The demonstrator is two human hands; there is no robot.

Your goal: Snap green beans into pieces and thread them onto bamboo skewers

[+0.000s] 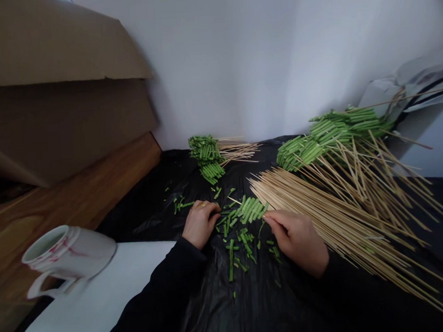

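My right hand (pixel 298 239) is closed in a pinch at the right end of a skewer of short green stalk pieces (pixel 252 209), perhaps cut beans or garlic stems. The pieces sit side by side across the bamboo stick, and its bare tip (pixel 234 201) sticks out at the left. My left hand (pixel 201 223) rests low on the black plastic sheet, its fingers curled in at the loose cut pieces (pixel 229 219). What its fingertips hold, if anything, is hidden. More loose pieces (pixel 246 243) are scattered between my two hands.
Bare bamboo skewers (pixel 324 209) fan out on the right. Behind them lies a large pile of filled skewers (pixel 334 134); a smaller pile (pixel 207 154) is by the wall. At left, a white mug (pixel 77 251) lies tipped on a white sheet (pixel 112 292), below a cardboard box (pixel 60 112).
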